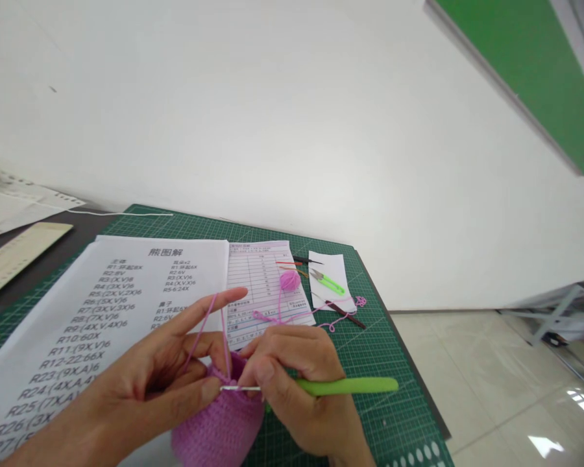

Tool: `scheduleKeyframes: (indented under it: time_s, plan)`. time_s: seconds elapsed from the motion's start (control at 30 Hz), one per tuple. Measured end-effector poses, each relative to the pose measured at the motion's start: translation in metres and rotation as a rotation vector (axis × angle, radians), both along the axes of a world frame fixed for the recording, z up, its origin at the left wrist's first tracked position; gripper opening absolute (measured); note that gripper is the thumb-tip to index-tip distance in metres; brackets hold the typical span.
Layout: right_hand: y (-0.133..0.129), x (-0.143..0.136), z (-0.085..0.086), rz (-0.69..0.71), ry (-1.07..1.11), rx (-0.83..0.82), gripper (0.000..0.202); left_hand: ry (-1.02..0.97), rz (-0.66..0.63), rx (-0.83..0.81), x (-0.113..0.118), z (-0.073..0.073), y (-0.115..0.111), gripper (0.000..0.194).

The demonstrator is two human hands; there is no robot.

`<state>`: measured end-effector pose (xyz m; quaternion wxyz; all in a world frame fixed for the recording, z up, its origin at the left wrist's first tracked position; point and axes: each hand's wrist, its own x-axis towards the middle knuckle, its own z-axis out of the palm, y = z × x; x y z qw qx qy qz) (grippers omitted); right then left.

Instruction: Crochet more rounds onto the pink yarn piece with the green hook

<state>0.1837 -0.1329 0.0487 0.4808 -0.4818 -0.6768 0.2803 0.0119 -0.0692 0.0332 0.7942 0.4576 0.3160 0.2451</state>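
Observation:
A pink-purple crocheted piece [219, 428], rounded like a cup, hangs low in the middle of the view. My left hand [160, 383] pinches its upper edge between thumb and fingers. Pink yarn [226, 347] loops over the raised left index finger and runs down to the stitches. In my right hand [299, 383] is a crochet hook [350, 387] with a bright green handle. Its metal tip lies at the edge of the crocheted piece, close to the left thumb. The right fingers cover part of the metal shaft.
Printed pattern sheets [121, 292] and a form [260, 279] lie on a green cutting mat [379, 363]. Toward the back are a small pink yarn ball [290, 280], green thread snips [328, 283] on white paper [340, 266], and a dark-handled hook [348, 316]. A ruler [24, 253] sits left; a white wall [292, 130] stands behind.

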Motion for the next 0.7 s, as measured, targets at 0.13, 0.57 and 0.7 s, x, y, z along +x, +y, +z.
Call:
scheduleKeyframes:
  time_s: [0.13, 0.57, 0.7]
  plan:
    - [-0.001, 0.001, 0.002, -0.018, -0.083, 0.019, 0.034, 0.071, 0.018, 0.080, 0.001, 0.002, -0.001, 0.075]
    - [0.001, -0.004, -0.006, -0.108, -0.319, 0.192, 0.031, 0.121, 0.065, 0.348, 0.002, -0.012, -0.002, 0.062]
    - [0.003, -0.007, -0.008, -0.151, -0.413, 0.225, 0.028, 0.240, 0.121, 0.363, 0.005, -0.007, -0.006, 0.060]
